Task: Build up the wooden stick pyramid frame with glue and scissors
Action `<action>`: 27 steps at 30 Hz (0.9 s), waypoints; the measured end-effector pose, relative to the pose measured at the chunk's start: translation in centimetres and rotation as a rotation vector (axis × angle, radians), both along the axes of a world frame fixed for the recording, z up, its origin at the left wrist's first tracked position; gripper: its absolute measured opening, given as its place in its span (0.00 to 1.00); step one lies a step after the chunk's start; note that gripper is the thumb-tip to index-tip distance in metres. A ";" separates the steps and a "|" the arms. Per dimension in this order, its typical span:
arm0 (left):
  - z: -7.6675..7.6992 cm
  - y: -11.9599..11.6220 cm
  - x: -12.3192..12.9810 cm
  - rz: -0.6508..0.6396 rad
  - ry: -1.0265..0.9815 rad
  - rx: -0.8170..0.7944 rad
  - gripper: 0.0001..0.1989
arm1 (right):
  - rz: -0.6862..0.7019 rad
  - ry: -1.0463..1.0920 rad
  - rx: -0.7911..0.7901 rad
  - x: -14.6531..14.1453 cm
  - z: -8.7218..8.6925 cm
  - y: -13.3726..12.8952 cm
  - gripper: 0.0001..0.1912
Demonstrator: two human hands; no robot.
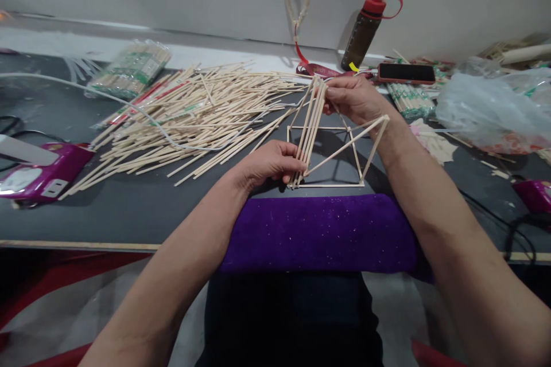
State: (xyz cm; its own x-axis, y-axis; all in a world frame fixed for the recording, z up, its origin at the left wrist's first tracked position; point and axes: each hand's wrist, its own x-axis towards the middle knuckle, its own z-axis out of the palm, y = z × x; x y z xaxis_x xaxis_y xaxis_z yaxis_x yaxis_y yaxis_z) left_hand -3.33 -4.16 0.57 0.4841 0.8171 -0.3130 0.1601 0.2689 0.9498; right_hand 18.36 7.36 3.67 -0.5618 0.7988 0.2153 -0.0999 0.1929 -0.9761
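Note:
On the dark table in front of me stands a frame of thin wooden sticks (331, 186), with a flat base and slanted sides. Several sticks (315, 126) lean side by side along its left side. My left hand (275, 161) pinches their lower ends between thumb and fingers, close to the base's near left corner. At the upper ends, my right hand (353, 97) is closed around the tips, its fingertips partly hidden behind them. One corner joint (384, 120) of the frame sticks up just in front of my right forearm.
A large heap of loose wooden sticks (206, 114) spreads to the left, beside a wrapped bundle (131, 69). Behind stand a bottle (363, 34) and a phone (407, 73). Plastic bags (486, 109) lie right, a purple power strip (55, 172) left, a purple cloth (318, 232) in front.

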 end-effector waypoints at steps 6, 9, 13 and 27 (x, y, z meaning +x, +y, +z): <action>-0.1 -0.1 0.0 -0.019 0.014 0.001 0.07 | 0.003 0.009 -0.016 -0.1 0.2 -0.1 0.17; 0.0 -0.1 0.0 -0.025 0.020 -0.002 0.07 | -0.001 0.004 -0.027 -0.2 0.2 -0.1 0.17; 0.1 -0.2 0.1 -0.025 0.021 -0.003 0.07 | 0.023 0.004 -0.016 -0.1 0.2 0.0 0.18; -0.1 -0.5 0.1 -0.031 -0.005 -0.029 0.08 | -0.052 -0.037 -0.066 -0.6 0.9 -0.9 0.15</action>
